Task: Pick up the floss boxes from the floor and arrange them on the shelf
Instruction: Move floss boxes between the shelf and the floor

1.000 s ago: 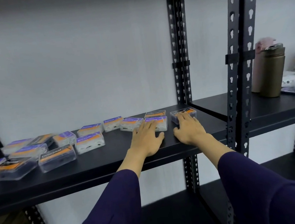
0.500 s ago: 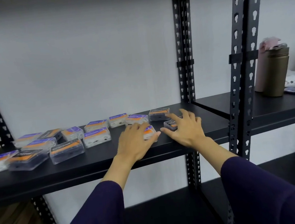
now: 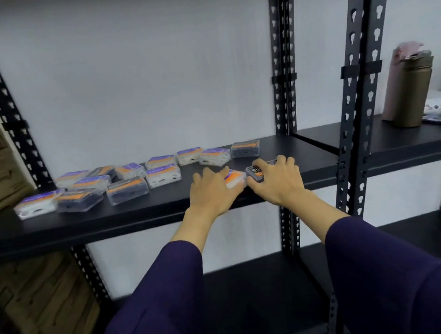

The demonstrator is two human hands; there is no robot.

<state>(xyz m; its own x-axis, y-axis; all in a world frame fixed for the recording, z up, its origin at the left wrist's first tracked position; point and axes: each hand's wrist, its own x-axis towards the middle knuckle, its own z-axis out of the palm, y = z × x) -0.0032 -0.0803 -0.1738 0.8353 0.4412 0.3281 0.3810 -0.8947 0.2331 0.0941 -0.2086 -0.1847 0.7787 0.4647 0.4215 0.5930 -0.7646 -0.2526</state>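
**Head view: both hands parked on two floss boxes near the shelf's front edge**

So the left hand (image 3: 214,188) lies flat, fingers spread, over a white floss box (image 3: 235,178), while the right hand (image 3: 276,180) covers a dark floss box (image 3: 254,172) the same way. Neither box is lifted; both sit on the black shelf (image 3: 136,214) close to its front edge, just beside each other. Palms-down like that looks to me like sliding or nudging them into line rather than grabbing.

Farther back and toward the left end, the other floss boxes (image 3: 133,188) lie in loose rows, some skewed. I'd guess these two are going to join them. Beyond the right post stands a brown bottle (image 3: 410,93), well apart.
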